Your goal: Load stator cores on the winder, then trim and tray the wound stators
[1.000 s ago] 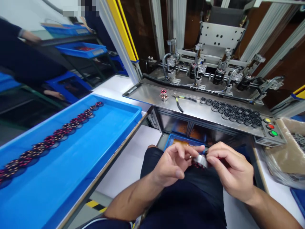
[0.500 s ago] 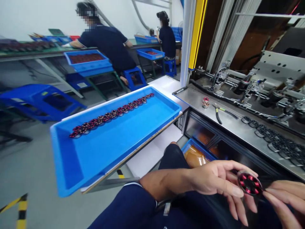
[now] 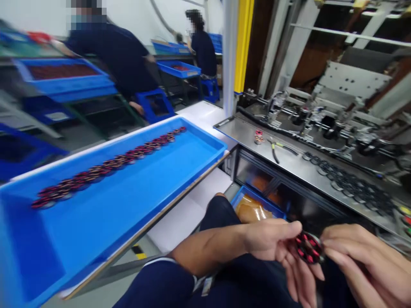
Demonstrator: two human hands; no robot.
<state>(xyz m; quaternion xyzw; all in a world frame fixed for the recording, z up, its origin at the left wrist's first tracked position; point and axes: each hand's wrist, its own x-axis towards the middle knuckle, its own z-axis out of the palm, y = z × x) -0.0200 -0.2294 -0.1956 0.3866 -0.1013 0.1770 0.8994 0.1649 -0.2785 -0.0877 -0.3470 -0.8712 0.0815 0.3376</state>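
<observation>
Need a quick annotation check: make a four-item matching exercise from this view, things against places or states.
1. Left hand
2. Pliers
3. Blue tray
4. Yellow strip

a. lying on the metal worktop
b. running up beside the machine
c. holding a red-and-black round part
d. containing a row of round parts

Pairs: 1-c, 2-a, 3-d, 4-b

The round part (image 3: 308, 247) alternates red and black; red-and-copper parts (image 3: 111, 166) line the blue tray (image 3: 128, 209) along its far edge.
</observation>
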